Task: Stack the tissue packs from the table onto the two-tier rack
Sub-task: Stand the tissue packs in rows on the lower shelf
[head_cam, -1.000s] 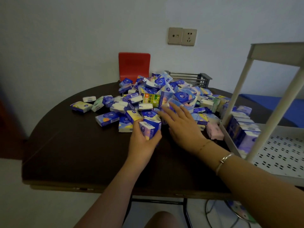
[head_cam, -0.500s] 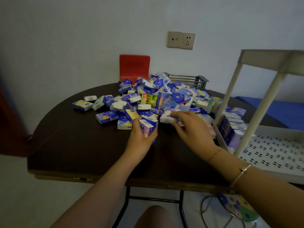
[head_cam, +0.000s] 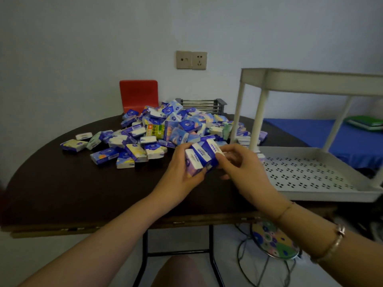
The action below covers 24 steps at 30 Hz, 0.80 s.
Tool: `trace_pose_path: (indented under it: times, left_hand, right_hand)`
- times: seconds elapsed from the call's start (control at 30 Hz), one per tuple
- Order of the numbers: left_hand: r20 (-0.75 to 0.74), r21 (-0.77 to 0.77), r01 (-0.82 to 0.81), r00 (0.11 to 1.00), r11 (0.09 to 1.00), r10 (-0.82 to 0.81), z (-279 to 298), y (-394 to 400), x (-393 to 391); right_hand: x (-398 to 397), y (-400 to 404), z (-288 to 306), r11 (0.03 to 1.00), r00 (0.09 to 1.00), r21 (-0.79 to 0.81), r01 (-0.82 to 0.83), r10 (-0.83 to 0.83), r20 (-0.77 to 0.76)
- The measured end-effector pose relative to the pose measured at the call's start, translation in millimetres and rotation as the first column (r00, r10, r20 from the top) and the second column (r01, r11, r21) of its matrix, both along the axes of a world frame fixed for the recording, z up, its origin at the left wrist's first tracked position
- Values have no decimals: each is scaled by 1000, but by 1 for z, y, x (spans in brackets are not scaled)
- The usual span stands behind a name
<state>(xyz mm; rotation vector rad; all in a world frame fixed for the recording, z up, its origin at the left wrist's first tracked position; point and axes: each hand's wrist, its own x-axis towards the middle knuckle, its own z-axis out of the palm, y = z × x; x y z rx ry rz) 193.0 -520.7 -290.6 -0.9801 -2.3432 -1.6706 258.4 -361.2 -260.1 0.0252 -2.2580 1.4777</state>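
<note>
Blue-and-white tissue packs (head_cam: 200, 160) are being gathered upright above the tabletop (head_cam: 83, 193), left hand (head_cam: 182, 177) gripping them, right hand (head_cam: 240, 168) pinching the outermost; squaring edges first should ease placement on the rack (head_cam: 310, 191) at three o'clock.

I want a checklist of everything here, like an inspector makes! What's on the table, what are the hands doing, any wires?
Surface: dark round table, bare at the near side.
Job's things: loose pile of tissue packs toward the back; a few held packs lifted above the table; white two-tier rack on the right, with some packs at the lower tier's far left corner.
Clutter: one green-yellow pack in the pile; metal wire rack behind it.
Grippers: left hand grips the held packs; right hand pinches them from the right.
Cables: dark cable on the floor under the table.
Surroundings: red chair back, wall sockets, blue mat, patterned stool.
</note>
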Motion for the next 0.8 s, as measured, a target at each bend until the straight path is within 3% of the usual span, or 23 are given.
trace_pose_path:
  times: [0.17,0.27,0.37,0.6,0.8]
  left_hand:
    - [-124,-15,77,989,997,-79,15,34,21]
    - [-176,-14,73,982,997,-74,23,56,30]
    - [-215,-21,41,976,999,-45,27,73,37]
    - [-319,-38,-85,945,996,69,33,96,42]
    - [-229,-14,45,972,999,-47,27,96,37]
  right_hand:
    - [28,21,6,994,999,-103,-33,32,-12]
    - [45,31,9,999,999,-36,16,-18,-45]
    - [57,40,15,999,999,6,49,-49,-25]
    - [60,54,22,996,998,-70,52,-53,-13]
    - [57,64,24,986,999,-158,51,-50,13]
